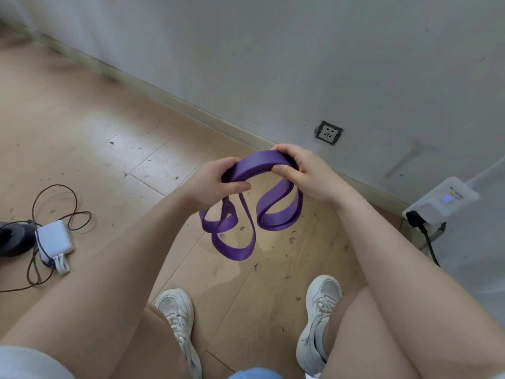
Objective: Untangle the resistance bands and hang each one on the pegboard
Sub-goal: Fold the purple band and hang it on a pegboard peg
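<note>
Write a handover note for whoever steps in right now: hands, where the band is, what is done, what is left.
Left hand: grips the purple resistance band at the left end of its top arc.
Right hand: grips the same arc at its right end.
Band: held in the air above the wooden floor, near the wall; the rest hangs below the hands in twisted, crossing loops.
Done: one band is in hand; nothing visibly hung.
Left: work out the twists, then hang it. No pegboard and no other bands are in view, so find them first.

The dark object [12,239] is cut by the left edge, and the power strip [442,201] label is too small to read
</note>
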Action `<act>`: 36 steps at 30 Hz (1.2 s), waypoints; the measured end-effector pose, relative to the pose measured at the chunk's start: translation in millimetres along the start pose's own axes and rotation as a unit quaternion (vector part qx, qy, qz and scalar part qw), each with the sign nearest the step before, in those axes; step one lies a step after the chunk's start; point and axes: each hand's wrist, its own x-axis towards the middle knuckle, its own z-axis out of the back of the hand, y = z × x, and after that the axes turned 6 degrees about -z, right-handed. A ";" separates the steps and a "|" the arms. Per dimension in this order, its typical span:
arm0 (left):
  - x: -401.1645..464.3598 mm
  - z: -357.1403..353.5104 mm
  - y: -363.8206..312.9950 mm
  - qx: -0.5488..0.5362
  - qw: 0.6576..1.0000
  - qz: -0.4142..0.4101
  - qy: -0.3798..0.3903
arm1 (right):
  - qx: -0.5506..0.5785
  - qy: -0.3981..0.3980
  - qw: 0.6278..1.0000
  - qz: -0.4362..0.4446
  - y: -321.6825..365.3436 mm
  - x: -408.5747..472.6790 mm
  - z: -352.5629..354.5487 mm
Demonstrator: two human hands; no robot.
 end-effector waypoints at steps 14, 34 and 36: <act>7.3 10.8 -35.9 -0.062 0.996 -0.056 -0.019 | 0.072 -0.031 0.997 -0.009 6.5 -10.0 -6.4; 169.6 20.4 -193.6 -0.160 0.956 -0.234 -0.078 | 0.169 -0.290 0.942 0.017 44.8 27.6 184.4; 196.4 19.0 -204.7 -0.138 0.955 -0.254 -0.066 | 0.152 -0.314 0.937 0.011 39.9 36.5 205.7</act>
